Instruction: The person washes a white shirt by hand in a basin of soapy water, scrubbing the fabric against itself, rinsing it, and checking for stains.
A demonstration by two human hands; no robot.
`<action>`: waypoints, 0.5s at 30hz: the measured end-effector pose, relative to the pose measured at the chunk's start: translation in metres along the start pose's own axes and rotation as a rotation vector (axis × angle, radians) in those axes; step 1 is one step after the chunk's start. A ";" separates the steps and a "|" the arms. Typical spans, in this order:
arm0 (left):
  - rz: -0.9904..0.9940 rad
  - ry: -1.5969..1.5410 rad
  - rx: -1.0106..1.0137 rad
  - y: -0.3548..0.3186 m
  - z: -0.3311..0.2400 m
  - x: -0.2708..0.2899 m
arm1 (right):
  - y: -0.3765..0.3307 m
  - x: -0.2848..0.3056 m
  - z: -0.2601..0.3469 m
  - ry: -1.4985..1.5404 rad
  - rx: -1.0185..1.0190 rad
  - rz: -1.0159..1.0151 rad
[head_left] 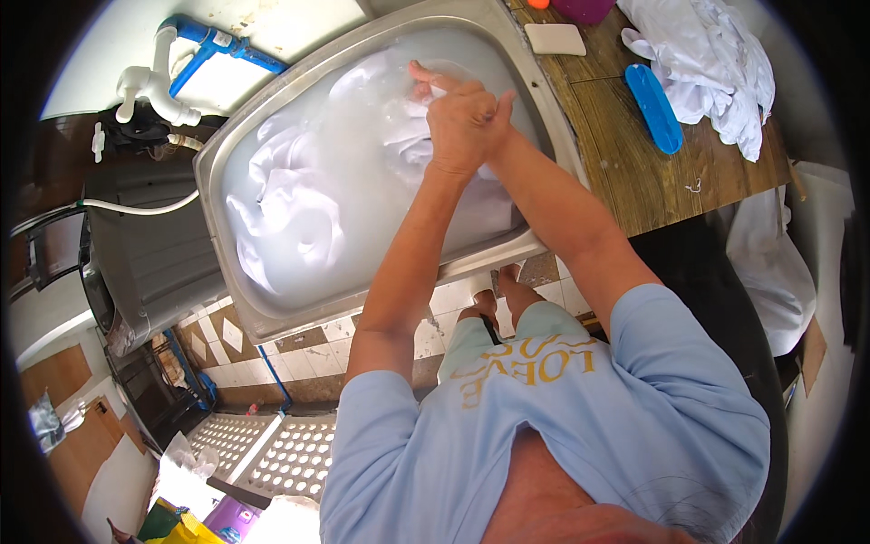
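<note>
White soaked cloth (304,188) lies in a grey metal basin (551,109), its raised rim containing cloudy water (362,213). A brown wood-grain counter (634,181) adjoins. Bare left hand (458,129) and right hand (497,129) clasp above the cloth; whether they grip it, I cannot tell. A blue oblong plastic piece (653,109) and cream rectangular block (555,39) sit counterside, presumably for reach.

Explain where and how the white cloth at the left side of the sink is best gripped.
Probably by the bunched folds of the white cloth, gathered between fingers and thumb from above. Those folds bulge at the surface of the cloudy water, while its other parts look sunken and blurred. Nothing covers it from above in the sink.
</note>
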State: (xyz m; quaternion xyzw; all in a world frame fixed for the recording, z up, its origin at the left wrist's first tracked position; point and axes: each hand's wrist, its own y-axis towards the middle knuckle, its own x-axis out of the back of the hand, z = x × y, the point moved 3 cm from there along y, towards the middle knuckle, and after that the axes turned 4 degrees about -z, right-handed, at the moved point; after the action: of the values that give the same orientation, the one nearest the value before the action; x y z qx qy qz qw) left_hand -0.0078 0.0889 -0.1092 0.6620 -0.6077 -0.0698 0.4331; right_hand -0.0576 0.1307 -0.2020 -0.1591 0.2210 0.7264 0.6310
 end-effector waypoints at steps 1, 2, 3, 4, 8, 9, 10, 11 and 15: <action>-0.027 0.068 0.050 -0.004 0.011 0.000 | -0.003 -0.001 -0.008 0.076 -0.059 0.024; -0.041 0.122 0.082 -0.001 0.013 -0.005 | -0.006 0.003 -0.005 0.149 -0.097 0.031; -0.114 0.090 0.201 0.011 0.034 -0.001 | 0.006 -0.002 -0.012 0.468 -0.342 -0.063; -0.192 0.078 0.328 0.017 0.056 0.006 | 0.009 -0.014 -0.022 0.797 -0.602 -0.145; -0.143 0.163 0.232 0.012 0.075 0.013 | -0.006 -0.041 0.008 0.460 -0.602 -0.361; -0.087 0.158 0.123 0.003 0.056 0.004 | -0.010 -0.026 0.006 0.537 -0.636 -0.232; -0.073 0.130 0.061 0.004 0.049 0.000 | -0.008 -0.016 0.006 0.621 -0.607 -0.065; -0.061 0.107 0.000 0.004 0.042 -0.003 | -0.007 -0.009 0.006 0.704 -0.579 0.109; -0.133 0.043 0.331 0.006 0.102 0.025 | -0.005 -0.046 0.007 0.485 -0.674 -0.192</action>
State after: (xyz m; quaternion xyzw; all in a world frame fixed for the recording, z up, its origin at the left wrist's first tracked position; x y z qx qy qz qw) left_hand -0.0689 0.0179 -0.1564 0.7645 -0.5561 0.0170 0.3255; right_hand -0.0453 0.0958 -0.1734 -0.5427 0.0975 0.6374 0.5383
